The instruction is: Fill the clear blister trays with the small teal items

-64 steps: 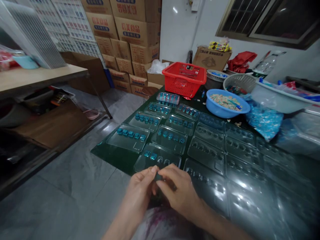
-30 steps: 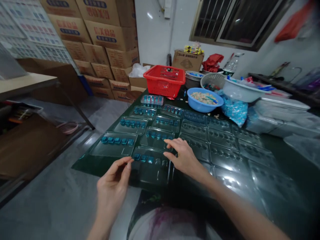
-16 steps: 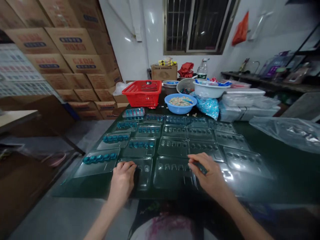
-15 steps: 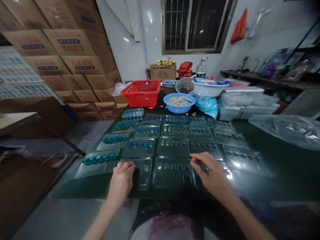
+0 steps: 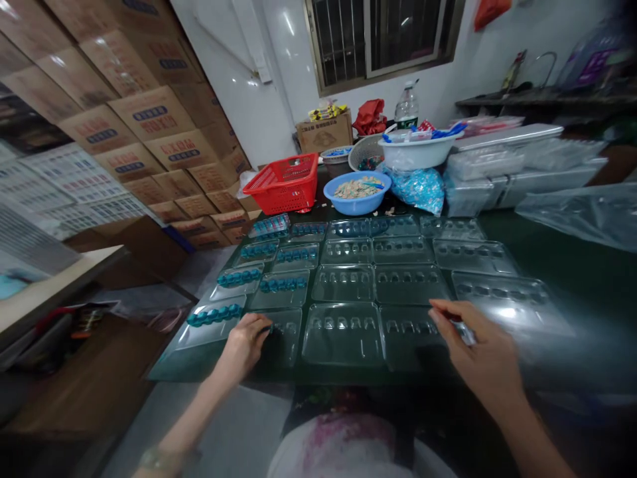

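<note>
Left hand [image 5: 246, 346], fingertips drawn together, at the hollows of a clear tray [image 5: 285, 348] near the front edge of a green table [image 5: 594, 285]; right hand [image 5: 482, 352], thumb and forefinger tips close together, near the right end of a second tray [image 5: 411, 350]; whether either grips anything cannot be told. Teal pieces [image 5: 215, 315], rowed in trays left of and beyond the left hand.

2 hands [image 5: 243, 343] at clear trays [image 5: 342, 348] spread on a green table [image 5: 597, 285].
</note>
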{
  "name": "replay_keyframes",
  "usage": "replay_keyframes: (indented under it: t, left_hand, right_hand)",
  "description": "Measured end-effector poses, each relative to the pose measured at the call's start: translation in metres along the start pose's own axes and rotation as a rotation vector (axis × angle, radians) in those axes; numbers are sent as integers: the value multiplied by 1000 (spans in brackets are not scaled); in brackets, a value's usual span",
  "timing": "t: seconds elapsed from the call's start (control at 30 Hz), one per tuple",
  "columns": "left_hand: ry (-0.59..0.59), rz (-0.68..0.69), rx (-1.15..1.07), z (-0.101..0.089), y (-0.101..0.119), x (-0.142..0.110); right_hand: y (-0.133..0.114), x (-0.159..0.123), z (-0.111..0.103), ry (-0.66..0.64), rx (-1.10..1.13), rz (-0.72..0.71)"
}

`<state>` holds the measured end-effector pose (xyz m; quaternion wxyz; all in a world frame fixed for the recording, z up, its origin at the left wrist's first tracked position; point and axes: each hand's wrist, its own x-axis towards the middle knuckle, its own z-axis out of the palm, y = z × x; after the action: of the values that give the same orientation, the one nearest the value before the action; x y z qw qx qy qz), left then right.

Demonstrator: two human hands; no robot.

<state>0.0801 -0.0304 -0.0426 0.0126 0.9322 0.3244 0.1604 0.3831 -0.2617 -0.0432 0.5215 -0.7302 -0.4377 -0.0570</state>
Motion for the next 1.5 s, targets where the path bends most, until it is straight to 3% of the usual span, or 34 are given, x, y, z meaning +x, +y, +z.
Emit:
replay_keyframes:
  t: [0.23, 0.43, 0.73, 1.13, 1.33, 1.5]
  left_hand:
    - [-134, -6, 111, -14, -10, 5]
    - [-204, 28, 161, -17, -11, 6]
    - [-125, 4, 345, -4, 6, -31]
    - [-100, -14, 338, 8, 6, -32]
    - [-94, -18, 300, -3, 4, -20]
    - [-66, -73, 238, -18, -9, -11]
  right_hand:
    - [14, -9, -16, 44, -81, 46]
    - [13, -15, -16, 49, -84, 49]
    - [12, -19, -15, 48, -143, 97]
    - [13, -14, -11, 55, -203, 169]
    - [16, -13, -13, 89, -182, 117]
    - [17, -13, -22, 107, -205, 155]
